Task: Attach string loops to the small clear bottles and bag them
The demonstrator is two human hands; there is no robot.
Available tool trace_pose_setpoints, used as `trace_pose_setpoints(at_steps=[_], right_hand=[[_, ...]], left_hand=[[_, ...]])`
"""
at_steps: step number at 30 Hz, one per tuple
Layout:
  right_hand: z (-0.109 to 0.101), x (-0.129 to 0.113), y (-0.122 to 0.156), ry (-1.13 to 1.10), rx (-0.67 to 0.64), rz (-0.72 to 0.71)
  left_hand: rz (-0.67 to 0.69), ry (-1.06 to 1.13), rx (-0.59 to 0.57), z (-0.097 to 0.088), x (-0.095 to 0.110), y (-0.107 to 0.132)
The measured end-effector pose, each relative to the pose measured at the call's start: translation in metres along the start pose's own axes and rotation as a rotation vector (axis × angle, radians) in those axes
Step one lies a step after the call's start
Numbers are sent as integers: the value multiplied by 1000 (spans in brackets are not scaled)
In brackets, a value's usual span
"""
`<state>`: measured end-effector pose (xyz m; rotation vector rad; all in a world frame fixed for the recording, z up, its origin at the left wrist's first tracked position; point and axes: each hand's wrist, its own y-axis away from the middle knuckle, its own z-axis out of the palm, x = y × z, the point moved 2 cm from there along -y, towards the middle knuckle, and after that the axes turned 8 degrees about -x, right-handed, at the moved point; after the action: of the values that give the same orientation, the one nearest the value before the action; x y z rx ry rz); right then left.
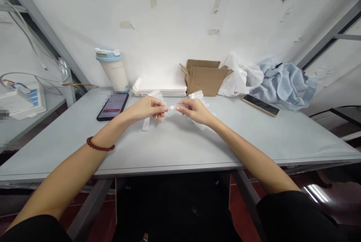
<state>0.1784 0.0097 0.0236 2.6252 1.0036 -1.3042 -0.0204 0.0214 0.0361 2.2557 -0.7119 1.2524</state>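
Both my hands meet over the middle of the grey table (175, 148). My left hand (148, 108) and my right hand (194, 110) are closed in pinches on the two ends of one small white tube-like piece (172, 108) held between them. Clear plastic pieces (153, 95) lie on the table just behind and under the hands, with another clear piece (196, 95) behind the right hand. A red bead bracelet (99, 146) is on my left wrist.
A phone with a lit screen (113, 106) lies left of my hands; a dark phone (260, 105) lies to the right. Along the wall stand a lidded cup (113, 68), a white tray stack (160, 88), an open cardboard box (204, 77), a plastic bag (239, 76) and blue cloth (283, 82).
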Motion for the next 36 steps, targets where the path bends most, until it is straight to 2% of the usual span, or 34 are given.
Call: trace_pose_setpoints(at_steps=[4, 9, 12, 16, 22, 29, 32, 36], right_hand=[[-2, 2, 0, 125, -39, 3], [-11, 15, 1, 497, -77, 99], [-16, 18, 2, 689, -154, 216], [-19, 9, 5, 838, -262, 344], [-20, 0, 9, 930, -359, 428], [-16, -6, 9, 930, -503, 451], [-15, -7, 10, 894, -552, 467], [-13, -5, 11, 879, -538, 411]], left_hand=[[-5, -31, 81, -10, 7, 5], [-42, -87, 227, -41, 6, 15], [-116, -150, 194, -53, -3, 17], [-195, -194, 129, -58, -15, 14], [-284, -257, 124, -60, -22, 9], [-362, -415, 6, -58, -27, 6], [-352, -483, 65, -57, -28, 6], [-357, -695, 274, -52, -20, 6]])
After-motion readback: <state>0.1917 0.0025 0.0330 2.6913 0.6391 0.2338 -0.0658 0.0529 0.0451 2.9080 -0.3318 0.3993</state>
